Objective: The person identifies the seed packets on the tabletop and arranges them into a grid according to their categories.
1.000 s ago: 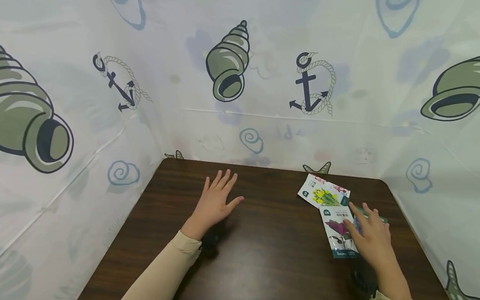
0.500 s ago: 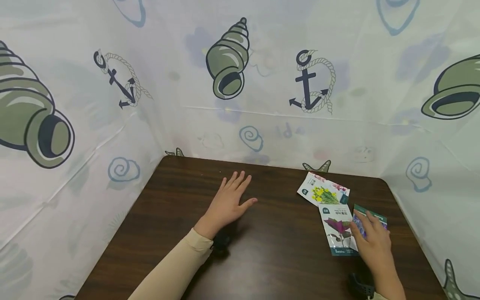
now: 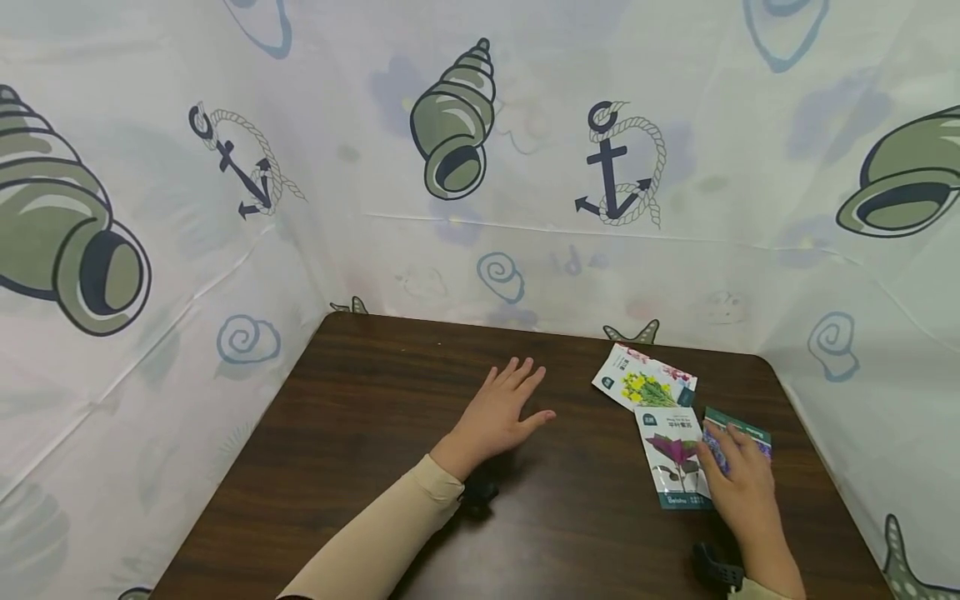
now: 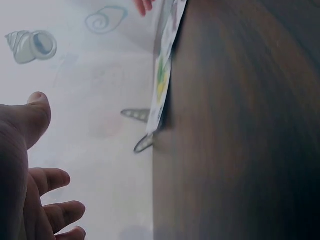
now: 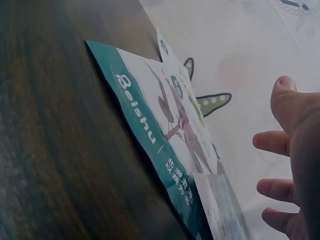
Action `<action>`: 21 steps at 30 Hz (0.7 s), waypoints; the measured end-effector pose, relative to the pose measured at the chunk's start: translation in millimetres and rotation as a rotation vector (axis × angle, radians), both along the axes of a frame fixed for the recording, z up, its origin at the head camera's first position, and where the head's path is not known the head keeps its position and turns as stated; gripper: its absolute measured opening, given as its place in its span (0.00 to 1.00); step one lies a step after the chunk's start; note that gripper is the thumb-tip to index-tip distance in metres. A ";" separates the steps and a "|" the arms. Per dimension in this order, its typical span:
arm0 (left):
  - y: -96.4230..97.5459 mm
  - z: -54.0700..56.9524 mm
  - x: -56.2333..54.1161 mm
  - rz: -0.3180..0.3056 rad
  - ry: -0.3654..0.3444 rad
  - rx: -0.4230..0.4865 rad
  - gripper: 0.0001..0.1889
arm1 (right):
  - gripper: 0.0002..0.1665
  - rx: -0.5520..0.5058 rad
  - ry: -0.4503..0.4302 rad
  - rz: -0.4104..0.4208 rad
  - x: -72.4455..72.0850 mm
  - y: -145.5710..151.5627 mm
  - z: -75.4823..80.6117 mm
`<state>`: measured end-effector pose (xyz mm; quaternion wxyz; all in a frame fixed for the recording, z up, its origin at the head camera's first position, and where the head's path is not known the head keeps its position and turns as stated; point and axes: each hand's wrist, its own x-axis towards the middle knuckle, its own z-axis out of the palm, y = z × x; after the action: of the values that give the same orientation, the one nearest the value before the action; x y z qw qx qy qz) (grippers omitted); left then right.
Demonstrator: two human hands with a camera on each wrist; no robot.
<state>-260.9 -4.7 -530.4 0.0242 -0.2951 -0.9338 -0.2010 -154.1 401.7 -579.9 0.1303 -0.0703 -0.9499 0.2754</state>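
Observation:
In the head view my left hand [image 3: 491,421] is over the middle of the table, palm down, fingers spread and holding nothing. My right hand [image 3: 742,483] is above several flower seed packets at the table's right side, its fingers relaxed and apart. Nearest its thumb lies a white packet with a purple flower [image 3: 672,454] and a teal band. Partly hidden under the right fingers is a packet with a teal top and bluish-purple flowers [image 3: 759,439]. Farther back, a packet with yellow flowers [image 3: 643,383] shows pink blossoms along its upper edge. In the right wrist view the fingers [image 5: 272,142] hold nothing.
The dark wooden table [image 3: 360,392] has rounded far corners. White cloth [image 3: 540,192] printed with shells and anchors surrounds it on three sides. Dark wrist devices sit under the left wrist [image 3: 480,492] and by the right wrist [image 3: 716,568].
My left hand has moved rightward across the table toward the packets, still spread. The right hand has drawn back slightly, showing more of the teal-topped packet. The packets lie as before.

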 end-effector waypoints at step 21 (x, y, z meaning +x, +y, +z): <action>105.1 -7.1 20.4 -0.216 -0.153 0.040 0.40 | 0.35 -0.067 -0.033 -0.033 -0.5 15.1 -6.1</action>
<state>-240.5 100.4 -537.5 -0.0629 -0.3772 -0.8915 -0.2430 -154.6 416.8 -586.0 0.1168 -0.0947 -0.9409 0.3034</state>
